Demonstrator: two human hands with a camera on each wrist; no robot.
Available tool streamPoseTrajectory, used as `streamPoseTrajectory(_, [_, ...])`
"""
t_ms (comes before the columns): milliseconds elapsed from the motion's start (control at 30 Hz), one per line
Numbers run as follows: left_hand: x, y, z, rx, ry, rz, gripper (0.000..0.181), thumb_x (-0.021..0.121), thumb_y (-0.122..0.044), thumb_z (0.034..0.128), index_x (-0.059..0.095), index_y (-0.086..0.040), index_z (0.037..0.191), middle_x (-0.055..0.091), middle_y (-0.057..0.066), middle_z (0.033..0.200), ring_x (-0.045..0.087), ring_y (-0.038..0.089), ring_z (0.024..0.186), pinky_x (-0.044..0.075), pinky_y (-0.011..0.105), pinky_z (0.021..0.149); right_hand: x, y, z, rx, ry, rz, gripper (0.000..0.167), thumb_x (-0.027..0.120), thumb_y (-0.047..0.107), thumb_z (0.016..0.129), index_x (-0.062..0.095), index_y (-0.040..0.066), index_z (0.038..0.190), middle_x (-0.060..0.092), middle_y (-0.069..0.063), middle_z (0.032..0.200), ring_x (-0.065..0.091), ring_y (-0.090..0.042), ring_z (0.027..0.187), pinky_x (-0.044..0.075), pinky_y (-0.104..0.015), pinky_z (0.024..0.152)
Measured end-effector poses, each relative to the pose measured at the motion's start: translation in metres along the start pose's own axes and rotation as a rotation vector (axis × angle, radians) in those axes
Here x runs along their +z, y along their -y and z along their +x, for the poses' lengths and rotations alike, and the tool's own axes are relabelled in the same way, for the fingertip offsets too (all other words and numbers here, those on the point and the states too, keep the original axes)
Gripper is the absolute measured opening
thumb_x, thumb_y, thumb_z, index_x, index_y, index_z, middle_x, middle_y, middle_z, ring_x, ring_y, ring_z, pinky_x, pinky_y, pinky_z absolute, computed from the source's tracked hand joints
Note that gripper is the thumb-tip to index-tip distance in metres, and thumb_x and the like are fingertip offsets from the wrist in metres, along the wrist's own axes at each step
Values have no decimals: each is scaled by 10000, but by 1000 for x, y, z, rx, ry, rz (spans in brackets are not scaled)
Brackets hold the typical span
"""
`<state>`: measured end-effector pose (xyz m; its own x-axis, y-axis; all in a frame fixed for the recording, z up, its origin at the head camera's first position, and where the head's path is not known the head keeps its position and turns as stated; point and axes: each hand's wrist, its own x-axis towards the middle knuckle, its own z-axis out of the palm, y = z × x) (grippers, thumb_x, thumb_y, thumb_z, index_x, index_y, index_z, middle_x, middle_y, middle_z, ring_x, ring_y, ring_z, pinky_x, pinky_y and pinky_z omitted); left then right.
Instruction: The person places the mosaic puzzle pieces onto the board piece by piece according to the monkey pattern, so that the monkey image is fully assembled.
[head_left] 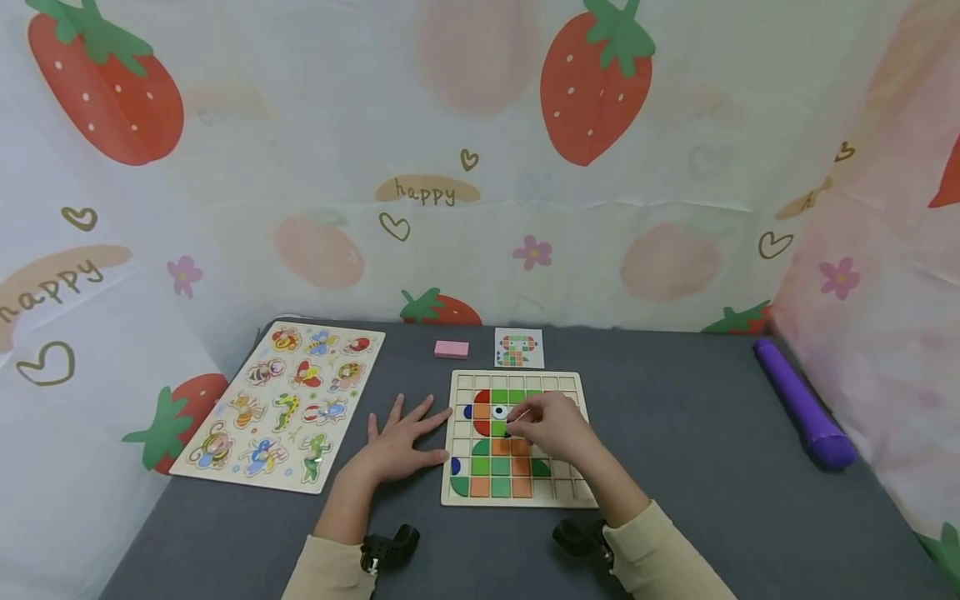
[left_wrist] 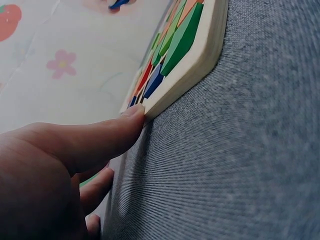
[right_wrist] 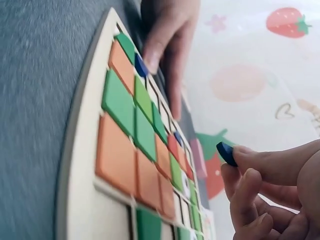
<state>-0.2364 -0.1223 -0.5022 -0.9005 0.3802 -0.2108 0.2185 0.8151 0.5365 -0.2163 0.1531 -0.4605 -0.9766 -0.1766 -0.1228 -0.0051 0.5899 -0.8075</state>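
Note:
A wooden grid board (head_left: 564,488) lies on the table with coloured tiles in many of its cells. Over its middle, my right hand (head_left: 557,425) pinches a small dark blue piece (right_wrist: 226,153) between thumb and fingertip, held apart from the board. My left hand (head_left: 396,450) rests at the board's left side, fingers spread; its thumb (left_wrist: 132,112) touches the board's edge. Orange tiles (right_wrist: 115,150), green tiles (right_wrist: 119,100) and blue pieces (head_left: 455,466) fill part of the grid. A round eye tile (head_left: 499,412) sits beside the right fingertips.
Behind the board lie a pattern card (head_left: 519,347) and a pink block (head_left: 452,350). To the left is a large insect puzzle board (head_left: 281,408). A purple cylinder (head_left: 802,404) lies at the right. Printed cloth (head_left: 480,117) stands behind the dark table (head_left: 675,417).

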Motion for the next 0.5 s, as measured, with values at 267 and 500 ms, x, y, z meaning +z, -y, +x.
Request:
streamPoseTrajectory(267, [1, 1, 1, -9, 1, 7, 699, 690, -523, 910, 426, -373, 1539, 238, 17, 1684, -58, 426, 1558, -97, 761, 1130, 28, 10, 12, 1, 9, 1, 82, 768, 222, 909, 764, 145, 880, 665, -31, 749, 567, -169, 636, 482, -290, 557])
streamPoseTrajectory(500, [1, 1, 0, 5, -5, 7, 686, 688, -513, 916, 435, -364, 1536, 242, 20, 1682, -51, 430, 1557, -91, 769, 1124, 50, 20, 18, -41, 33, -42, 95, 763, 185, 909, 773, 141, 825, 665, 18, 725, 564, -155, 630, 466, -279, 551])
